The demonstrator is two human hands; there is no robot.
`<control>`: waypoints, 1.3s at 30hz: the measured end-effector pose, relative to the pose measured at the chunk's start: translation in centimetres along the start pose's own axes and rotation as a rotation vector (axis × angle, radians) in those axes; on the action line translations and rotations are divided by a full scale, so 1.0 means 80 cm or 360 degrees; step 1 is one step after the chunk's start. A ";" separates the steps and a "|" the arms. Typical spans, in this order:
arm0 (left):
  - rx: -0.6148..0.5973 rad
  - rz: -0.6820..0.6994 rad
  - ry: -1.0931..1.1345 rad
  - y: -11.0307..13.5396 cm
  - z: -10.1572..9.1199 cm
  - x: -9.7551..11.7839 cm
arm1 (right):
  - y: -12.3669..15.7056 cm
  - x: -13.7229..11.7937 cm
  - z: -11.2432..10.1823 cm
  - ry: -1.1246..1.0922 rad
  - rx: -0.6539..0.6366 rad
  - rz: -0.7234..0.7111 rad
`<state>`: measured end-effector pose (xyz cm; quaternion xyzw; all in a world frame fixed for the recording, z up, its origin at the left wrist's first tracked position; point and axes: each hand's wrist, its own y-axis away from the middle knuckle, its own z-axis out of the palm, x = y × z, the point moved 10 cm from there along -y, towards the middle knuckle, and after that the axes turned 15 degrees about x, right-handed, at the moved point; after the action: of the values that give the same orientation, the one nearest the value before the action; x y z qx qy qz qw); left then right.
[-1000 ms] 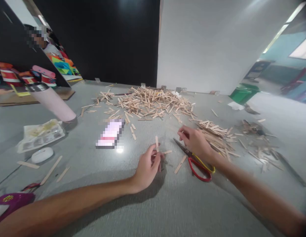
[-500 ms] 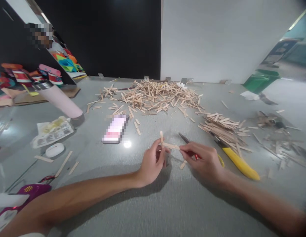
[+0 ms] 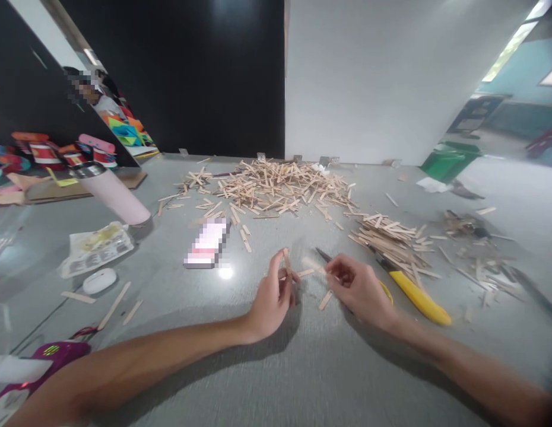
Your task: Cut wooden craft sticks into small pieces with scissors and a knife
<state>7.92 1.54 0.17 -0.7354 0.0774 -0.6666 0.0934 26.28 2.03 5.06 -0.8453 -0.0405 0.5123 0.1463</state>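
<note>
Between the fingertips of my left hand [image 3: 272, 296] a wooden craft stick [image 3: 287, 259] stands nearly upright. My right hand [image 3: 361, 289] pinches a short wooden stick piece [image 3: 313, 264], blurred by motion, its end toward my left hand. Another stick piece [image 3: 306, 273] shows just right of my left fingers; whether it touches them I cannot tell. Partly hidden under my right hand lies a tool with a dark pointed tip [image 3: 322, 255] and a yellow handle. A loose stick piece [image 3: 325, 299] rests on the table between my hands.
A big heap of craft sticks [image 3: 280, 187] spreads at the back, with a smaller pile [image 3: 387, 234] to the right. Near that pile lies a yellow-handled tool [image 3: 421, 296]. Leftward are a phone [image 3: 208, 243], a pink bottle [image 3: 116, 193], a white case [image 3: 100, 280] and a purple device [image 3: 57, 362].
The stick piece in my right hand has come away from the upright stick in my left hand and now tilts upward. The whole view has shifted slightly.
</note>
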 end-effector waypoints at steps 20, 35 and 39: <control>-0.0203 -0.0375 0.0241 -0.009 0.011 -0.016 | 0.043 -0.022 0.006 0.0219 0.0154 -0.0477; -0.0509 -0.0655 0.0312 0.004 0.028 -0.009 | 0.103 -0.083 0.013 0.0740 0.0008 -0.1924; -0.0772 -0.0840 0.0244 0.011 0.034 0.011 | 0.099 -0.085 0.013 0.0849 0.0034 -0.1987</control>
<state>10.76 0.58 0.53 -0.6787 0.0476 -0.6832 -0.2651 21.48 -6.77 8.13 -0.7594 -0.4785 0.1062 0.4280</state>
